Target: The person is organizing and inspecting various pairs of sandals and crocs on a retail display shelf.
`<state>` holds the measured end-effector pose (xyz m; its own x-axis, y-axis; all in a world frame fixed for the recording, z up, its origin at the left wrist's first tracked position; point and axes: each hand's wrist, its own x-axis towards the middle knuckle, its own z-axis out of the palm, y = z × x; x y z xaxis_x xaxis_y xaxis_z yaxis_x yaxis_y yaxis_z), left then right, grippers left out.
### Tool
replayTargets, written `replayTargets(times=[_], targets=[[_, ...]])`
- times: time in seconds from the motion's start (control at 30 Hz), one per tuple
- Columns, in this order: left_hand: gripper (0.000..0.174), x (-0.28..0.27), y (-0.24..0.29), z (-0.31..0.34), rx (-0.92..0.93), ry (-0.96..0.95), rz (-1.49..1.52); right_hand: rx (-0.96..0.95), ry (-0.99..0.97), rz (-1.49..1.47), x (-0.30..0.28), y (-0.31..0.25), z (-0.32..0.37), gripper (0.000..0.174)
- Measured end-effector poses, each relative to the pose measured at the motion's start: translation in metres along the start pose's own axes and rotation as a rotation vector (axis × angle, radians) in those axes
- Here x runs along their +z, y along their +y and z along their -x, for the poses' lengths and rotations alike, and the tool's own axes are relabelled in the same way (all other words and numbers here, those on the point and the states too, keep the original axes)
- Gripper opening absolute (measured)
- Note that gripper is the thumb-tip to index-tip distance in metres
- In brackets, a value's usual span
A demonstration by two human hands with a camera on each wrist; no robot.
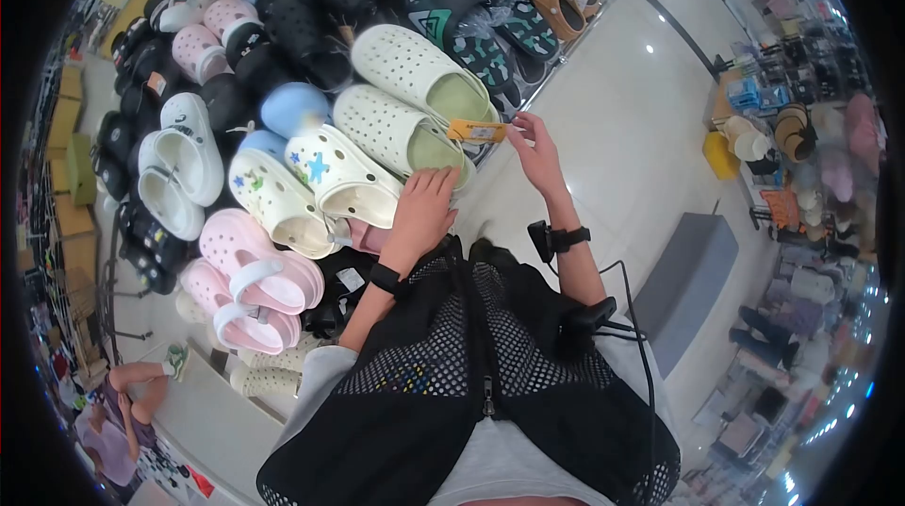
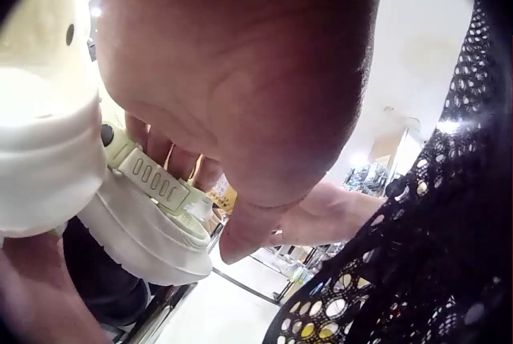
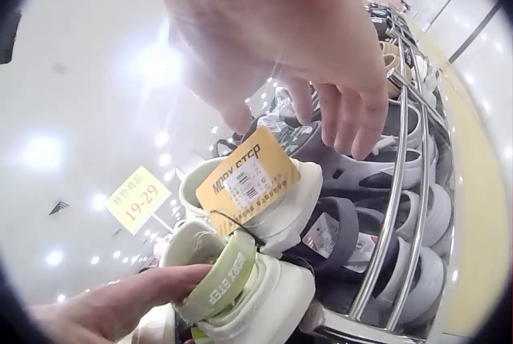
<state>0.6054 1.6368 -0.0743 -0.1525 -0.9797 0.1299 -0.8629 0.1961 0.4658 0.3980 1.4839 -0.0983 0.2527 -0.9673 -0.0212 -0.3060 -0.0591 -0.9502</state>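
Observation:
My left hand [image 1: 421,214] is at the heel of a cream clog [image 1: 382,124] with a pale green lining. In the left wrist view its fingers [image 2: 160,145] reach in behind the clog's light green heel strap [image 2: 152,180], while the thumb lies outside. The other cream clog [image 1: 415,63] of the pair sits beside it. An orange tag [image 3: 248,180] with a barcode label hangs by a dark loop at the heels. My right hand [image 3: 296,47] hovers over this tag, fingers loosely extended and thumb apart from them, near the tag's upper edge.
White clogs with star charms [image 1: 325,171], pink clogs [image 1: 255,265] and black clogs crowd the display. A metal rail [image 3: 393,224] edges the rack, and a yellow price sign [image 3: 138,198] stands behind. To the right is a grey bench [image 1: 683,284]. A person [image 1: 113,431] sits at lower left.

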Motion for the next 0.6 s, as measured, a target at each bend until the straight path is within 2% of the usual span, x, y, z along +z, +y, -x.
replayTargets(times=[0.07, 0.1, 0.37, 0.5, 0.53, 0.57, 0.6], targets=[[0.069, -0.002, -0.002, -0.002, -0.011, -0.009, 0.015, 0.127, -0.055, -0.087, 0.002, 0.004, -0.020, 0.046], [0.067, -0.002, -0.003, -0.002, -0.022, 0.002, 0.073, 0.123, -0.067, -0.089, 0.005, 0.006, -0.025, 0.046], [0.054, 0.001, 0.002, -0.016, -0.157, 0.100, 0.174, -0.160, -0.268, -0.062, 0.028, -0.020, -0.088, 0.047], [0.050, 0.009, 0.011, -0.030, -0.306, 0.132, 0.133, -0.250, -0.429, 0.061, 0.045, -0.054, -0.126, 0.062], [0.050, 0.006, 0.015, -0.033, -0.372, 0.105, 0.118, -0.207, -0.496, 0.055, 0.048, -0.064, -0.133, 0.070], [0.050, 0.005, 0.017, -0.035, -0.396, 0.106, 0.092, -0.215, -0.517, 0.028, 0.053, -0.069, -0.139, 0.070], [0.050, 0.009, 0.021, -0.037, -0.425, 0.130, 0.081, -0.307, -0.537, 0.040, 0.059, -0.073, -0.147, 0.071]])
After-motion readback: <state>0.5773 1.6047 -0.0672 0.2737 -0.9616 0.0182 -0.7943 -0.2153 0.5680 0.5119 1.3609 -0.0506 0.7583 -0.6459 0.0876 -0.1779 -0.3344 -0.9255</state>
